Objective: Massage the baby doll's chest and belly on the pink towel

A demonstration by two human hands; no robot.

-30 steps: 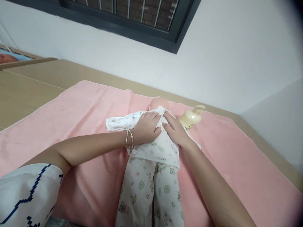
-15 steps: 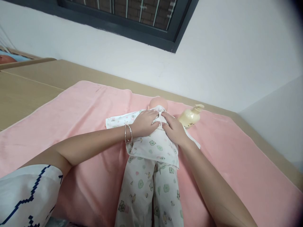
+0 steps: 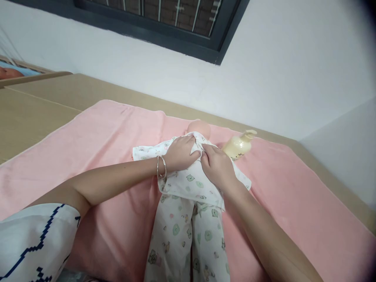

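Note:
A doll with a bare round head [image 3: 199,127] lies on its back, dressed in a white pajama top [image 3: 192,181] and matching printed pajama pants [image 3: 176,235]. Both hands are on its chest. My left hand [image 3: 181,153], with bangles at the wrist, lies flat over the top's front; its fingers are stretched out and the thumb stands apart. Close beside it, my right hand [image 3: 217,162] is closed, thumb and forefinger pinching the top's front near the collar. What exactly lies between those fingertips is hidden.
A cream pump bottle [image 3: 239,145] lies tilted right of the doll. Under both is a pink cloth [image 3: 117,137] on a wooden surface [image 3: 44,102]. A white wall [image 3: 279,70] and a dark-framed window [image 3: 217,55] rise behind. Something blue and brown shows at far left.
My right hand's fingers have curled from a flatter spread into a pinch on the pajama top's front. My left hand stays nearly still. The whole view has shifted slightly.

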